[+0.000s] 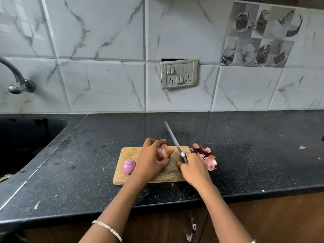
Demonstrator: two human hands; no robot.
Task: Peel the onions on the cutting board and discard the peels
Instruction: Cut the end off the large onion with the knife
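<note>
Head view: left hand (150, 160) curls round an unpeeled onion (164, 151) above the cutting board (128, 151), presenting its tip to the knife (175, 142) gripped by the right hand (194, 169). Peeled onion (128, 166) waits aside; peels (209, 162) probably parked off-board.

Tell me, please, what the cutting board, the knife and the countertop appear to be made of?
Board: pale wood or bamboo, matte, with visible grain and a scuffed surface. Knife: the blade looks like bare steel with a dull grey sheen; the handle is hidden in the right hand. Countertop: probably polished black granite, since it is speckled and glossy and reflects the wall tiles.
</note>
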